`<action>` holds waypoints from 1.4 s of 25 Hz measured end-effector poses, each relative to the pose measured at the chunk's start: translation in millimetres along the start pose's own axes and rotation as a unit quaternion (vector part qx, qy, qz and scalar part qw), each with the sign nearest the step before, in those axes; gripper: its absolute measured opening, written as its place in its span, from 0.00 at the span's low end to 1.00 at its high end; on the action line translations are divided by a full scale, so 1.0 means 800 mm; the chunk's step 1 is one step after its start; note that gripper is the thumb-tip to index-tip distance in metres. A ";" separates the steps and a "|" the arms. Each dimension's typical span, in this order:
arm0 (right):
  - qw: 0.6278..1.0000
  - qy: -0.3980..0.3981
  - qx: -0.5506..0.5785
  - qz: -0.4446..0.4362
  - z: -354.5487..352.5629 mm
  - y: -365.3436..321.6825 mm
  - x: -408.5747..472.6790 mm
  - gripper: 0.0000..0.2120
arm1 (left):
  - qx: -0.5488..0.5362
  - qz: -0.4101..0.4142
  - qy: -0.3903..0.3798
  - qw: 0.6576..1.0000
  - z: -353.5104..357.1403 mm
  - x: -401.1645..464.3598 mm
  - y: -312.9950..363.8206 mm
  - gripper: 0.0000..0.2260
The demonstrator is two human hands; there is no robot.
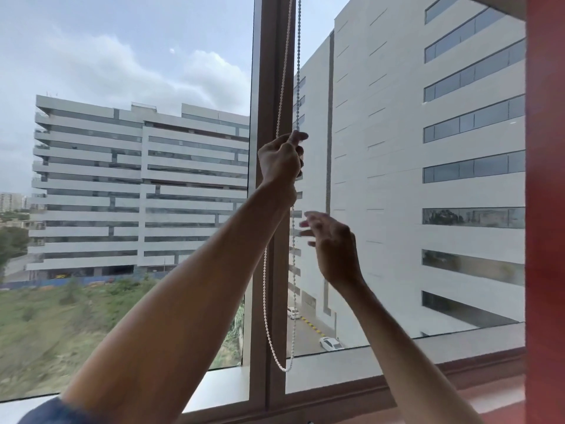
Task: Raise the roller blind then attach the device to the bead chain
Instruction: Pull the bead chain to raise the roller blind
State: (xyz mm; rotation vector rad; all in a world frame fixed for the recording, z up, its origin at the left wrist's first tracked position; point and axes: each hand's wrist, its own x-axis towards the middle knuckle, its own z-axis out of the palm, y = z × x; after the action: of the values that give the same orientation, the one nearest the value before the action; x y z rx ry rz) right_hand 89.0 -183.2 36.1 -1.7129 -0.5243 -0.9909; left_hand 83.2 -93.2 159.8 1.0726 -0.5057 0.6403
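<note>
A white bead chain [294,289] hangs as a loop in front of the brown window mullion [269,87], with its bottom bend just above the sill. My left hand [281,160] is raised and closed around the chain's strands at about mid-height. My right hand [331,249] is lower and to the right, its fingers spread, a short way from the right strand and holding nothing. No roller blind fabric and no device show in this view; the glass is uncovered from top to bottom.
The window sill [428,359] runs along the bottom. A red wall or column [545,209] borders the window on the right. Outside are white office buildings, a grassy lot and parked cars.
</note>
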 end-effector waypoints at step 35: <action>0.939 -0.059 0.335 0.052 0.037 -0.089 0.159 0.14 | 0.096 0.180 -0.083 0.975 -0.054 0.018 -0.095 0.21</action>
State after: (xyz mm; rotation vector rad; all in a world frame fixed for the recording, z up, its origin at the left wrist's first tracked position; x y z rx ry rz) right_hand 118.5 -144.6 177.0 -1.1689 -0.7408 -0.5391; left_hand 149.3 -75.2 103.8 1.2350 -0.8069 0.9374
